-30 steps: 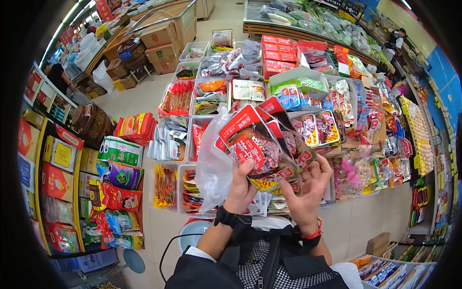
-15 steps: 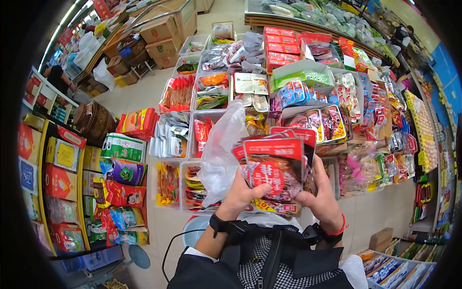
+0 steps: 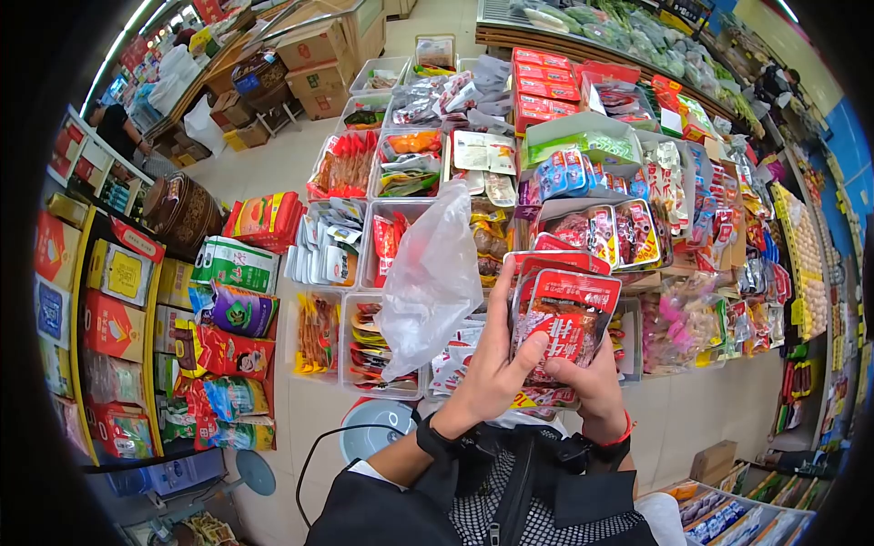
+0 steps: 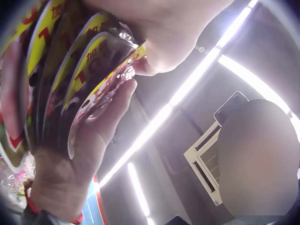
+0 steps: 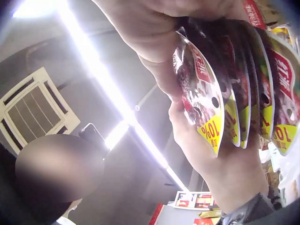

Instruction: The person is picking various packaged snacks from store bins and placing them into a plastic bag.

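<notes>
Gleams as glossy plastic film on the meat packets point(image 3: 572, 309); looks thin, wrinkled and translucent on the plastic bag point(image 3: 432, 282), smooth and clear on the plastic tubs point(image 3: 382, 382), matt on the cardboard cartons point(image 3: 323, 88) and cloth sleeve point(image 3: 364, 499).

One left hand point(image 3: 492, 378), one right hand point(image 3: 596, 387). Meat packets point(image 3: 583, 300) between them: at least five, overlap hides exact count. Translucent plastic bag point(image 3: 432, 282): one. Red wrist cord point(image 3: 625, 428): one. Brown patterned jars point(image 3: 182, 209): two. Ceiling vent point(image 5: 37, 110): one. Bystanders point(image 3: 116, 129): two made out.
</notes>
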A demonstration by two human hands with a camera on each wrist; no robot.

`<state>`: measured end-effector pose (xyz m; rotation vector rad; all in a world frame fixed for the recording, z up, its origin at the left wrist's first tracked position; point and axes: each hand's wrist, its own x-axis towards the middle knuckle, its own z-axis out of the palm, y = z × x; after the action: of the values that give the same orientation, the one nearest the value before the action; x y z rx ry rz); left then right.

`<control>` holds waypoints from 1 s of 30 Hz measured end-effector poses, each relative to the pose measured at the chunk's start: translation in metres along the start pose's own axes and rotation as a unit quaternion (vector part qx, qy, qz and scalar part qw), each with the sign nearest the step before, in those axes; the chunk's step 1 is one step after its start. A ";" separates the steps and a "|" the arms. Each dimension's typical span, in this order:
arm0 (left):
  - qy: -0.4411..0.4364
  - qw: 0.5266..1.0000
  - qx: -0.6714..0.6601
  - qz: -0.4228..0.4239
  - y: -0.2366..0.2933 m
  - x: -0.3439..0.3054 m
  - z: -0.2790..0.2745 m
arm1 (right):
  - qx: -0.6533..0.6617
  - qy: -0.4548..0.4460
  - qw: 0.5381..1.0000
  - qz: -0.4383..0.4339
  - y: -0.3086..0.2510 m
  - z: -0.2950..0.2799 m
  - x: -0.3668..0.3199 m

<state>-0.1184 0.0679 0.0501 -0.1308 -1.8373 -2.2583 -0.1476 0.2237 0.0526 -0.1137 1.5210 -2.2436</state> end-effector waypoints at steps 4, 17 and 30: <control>0.016 1.000 0.002 -0.011 0.005 0.005 0.005 | 0.089 0.003 0.996 0.026 0.010 -0.003 0.002; -0.132 0.963 0.235 0.003 0.067 -0.003 -0.036 | 0.205 0.009 0.979 -0.014 0.018 -0.009 0.007; 0.173 0.980 -0.058 0.079 -0.003 -0.003 0.019 | 0.152 0.046 0.979 -0.124 0.019 0.017 0.004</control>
<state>-0.1172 0.0878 0.0506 0.0899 -1.4660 -2.1197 -0.1403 0.2017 0.0419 -0.1140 1.2455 -2.6871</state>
